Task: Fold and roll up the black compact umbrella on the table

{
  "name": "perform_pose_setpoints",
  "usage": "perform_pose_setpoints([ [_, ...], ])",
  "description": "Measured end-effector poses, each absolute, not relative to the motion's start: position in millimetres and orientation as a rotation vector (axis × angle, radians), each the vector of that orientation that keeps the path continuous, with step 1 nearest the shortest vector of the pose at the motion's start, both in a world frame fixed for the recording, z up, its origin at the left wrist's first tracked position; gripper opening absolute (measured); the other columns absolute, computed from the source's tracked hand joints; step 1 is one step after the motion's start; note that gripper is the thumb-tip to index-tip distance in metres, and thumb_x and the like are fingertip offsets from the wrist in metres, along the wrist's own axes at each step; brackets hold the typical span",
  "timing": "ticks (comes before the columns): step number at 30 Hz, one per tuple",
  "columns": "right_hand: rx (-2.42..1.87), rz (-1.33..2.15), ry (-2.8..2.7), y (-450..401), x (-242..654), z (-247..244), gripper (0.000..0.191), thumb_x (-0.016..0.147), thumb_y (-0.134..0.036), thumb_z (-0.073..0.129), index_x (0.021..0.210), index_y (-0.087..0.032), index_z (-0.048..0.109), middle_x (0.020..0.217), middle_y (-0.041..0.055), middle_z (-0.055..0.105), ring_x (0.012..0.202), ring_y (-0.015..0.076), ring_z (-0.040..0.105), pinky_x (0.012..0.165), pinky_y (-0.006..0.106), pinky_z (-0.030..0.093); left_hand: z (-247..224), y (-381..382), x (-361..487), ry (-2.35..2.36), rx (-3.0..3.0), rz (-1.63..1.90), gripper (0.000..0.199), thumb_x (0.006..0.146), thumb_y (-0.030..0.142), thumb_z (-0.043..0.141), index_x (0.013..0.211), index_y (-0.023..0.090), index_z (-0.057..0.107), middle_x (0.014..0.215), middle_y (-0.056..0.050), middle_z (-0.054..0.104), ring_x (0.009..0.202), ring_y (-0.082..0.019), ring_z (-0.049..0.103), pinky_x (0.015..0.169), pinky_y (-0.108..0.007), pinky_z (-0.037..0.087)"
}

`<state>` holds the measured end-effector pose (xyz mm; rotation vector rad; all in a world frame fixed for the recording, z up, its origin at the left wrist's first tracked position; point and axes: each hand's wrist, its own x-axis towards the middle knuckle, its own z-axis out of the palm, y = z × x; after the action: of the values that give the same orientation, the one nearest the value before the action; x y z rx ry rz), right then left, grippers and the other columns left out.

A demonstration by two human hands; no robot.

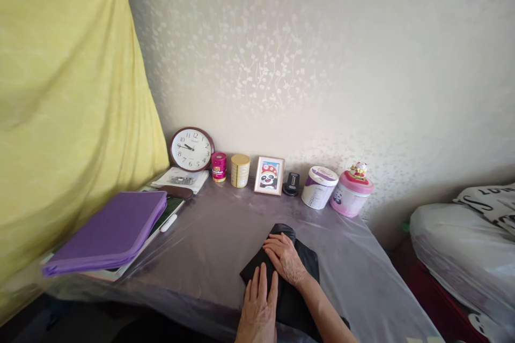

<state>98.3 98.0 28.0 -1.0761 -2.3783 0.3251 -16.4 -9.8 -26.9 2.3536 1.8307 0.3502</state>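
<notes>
A black, slightly shiny piece of folded fabric (308, 260) lies on the covered table near its front edge; its exact kind is unclear. A rounded, collar-like fold stands up at its far end. My left hand (259, 300) rests flat on the near left part with its fingers stretched out. Higher up, my right hand (286, 259) lies palm down across the upper part, fingers extended and slightly bent, just below the rounded fold. Neither hand grips the fabric. My hands and right forearm hide part of it.
On the left lies a purple folder (108, 230) beside a white marker (168, 223). Along the wall stand a clock (192, 149), a pink tin (219, 167), a yellow tin (240, 171), a panda picture frame (269, 176), a black stand (291, 184) and two tubs (319, 187).
</notes>
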Motion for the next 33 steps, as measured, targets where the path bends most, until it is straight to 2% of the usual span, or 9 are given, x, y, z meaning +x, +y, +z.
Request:
perform_pose_setpoints([
  [6,-1.19,0.228,-2.407,132,104,29,0.033,0.092,-0.028,0.035,0.095,-0.024,0.067,0.105,0.0019,0.068,0.114,0.018,0.049,0.106,0.041,0.02,-22,-12,-17,1.782,2.278,0.273,0.093,0.06,0.014,0.053,0.141,0.02,0.007,0.149,-0.014,0.005,0.135,-0.034,0.012,0.104,-0.051,0.025],
  [11,-1.473,0.302,-2.335,157,106,30,0.032,0.092,-0.028,0.035,0.089,-0.023,0.067,0.1,0.002,0.069,0.102,0.015,0.057,0.092,0.026,0.036,-28,-10,-18,1.755,2.248,0.303,0.102,0.054,0.016,0.056,0.141,0.019,0.002,0.149,-0.014,0.0,0.136,-0.033,0.008,0.106,-0.049,0.021],
  [13,-1.585,0.32,-2.265,164,107,29,0.032,0.091,-0.027,0.035,0.088,-0.023,0.067,0.096,0.0031,0.069,0.094,0.015,0.061,0.085,0.024,0.04,-29,-9,-18,1.749,2.212,0.275,0.104,0.053,0.018,0.058,0.141,0.018,0.001,0.149,-0.015,-0.001,0.136,-0.033,0.007,0.107,-0.048,0.019],
  [16,-1.685,0.303,-2.157,168,113,27,0.035,0.092,-0.028,0.032,0.09,-0.02,0.066,0.095,0.0066,0.069,0.091,0.0174,0.062,0.082,0.025,0.042,-27,-8,-17,1.739,2.153,0.261,0.103,0.055,0.02,0.058,0.141,0.018,0.003,0.15,-0.013,-0.003,0.137,-0.032,0.005,0.108,-0.048,0.017],
  [21,-1.816,0.2,-1.911,146,155,23,0.037,0.089,-0.029,0.032,0.108,-0.012,0.058,0.112,0.0134,0.062,0.108,0.0222,0.055,0.094,0.032,0.037,-16,-12,-19,1.72,2.162,0.328,0.102,0.055,0.016,0.057,0.141,0.017,0.002,0.15,-0.014,-0.001,0.136,-0.033,0.009,0.108,-0.047,0.019],
  [26,-1.864,0.179,-1.648,90,203,6,0.038,0.083,-0.039,0.034,0.098,-0.016,0.06,0.099,0.0126,0.066,0.095,0.0251,0.06,0.086,0.036,0.042,10,-22,-19,1.788,2.152,0.282,0.09,0.062,0.005,0.044,0.141,0.016,0.004,0.15,-0.013,0.005,0.136,-0.028,0.012,0.109,-0.043,0.02],
  [29,-1.923,0.396,-1.538,61,208,1,0.042,0.081,-0.046,0.035,0.096,-0.017,0.061,0.092,0.011,0.068,0.087,0.0249,0.063,0.078,0.035,0.045,31,-26,-18,1.826,2.114,0.117,0.088,0.06,-0.001,0.04,0.14,0.011,0.005,0.149,-0.015,0.005,0.136,-0.027,0.01,0.109,-0.041,0.02],
  [33,-1.903,0.646,-1.382,42,196,9,0.047,0.077,-0.055,0.038,0.094,-0.019,0.063,0.084,0.0069,0.069,0.079,0.0241,0.064,0.07,0.033,0.048,48,-29,-19,1.803,2.113,0.054,0.089,0.059,-0.002,0.039,0.14,0.01,0.003,0.149,-0.015,0.003,0.136,-0.026,0.008,0.11,-0.041,0.02],
])
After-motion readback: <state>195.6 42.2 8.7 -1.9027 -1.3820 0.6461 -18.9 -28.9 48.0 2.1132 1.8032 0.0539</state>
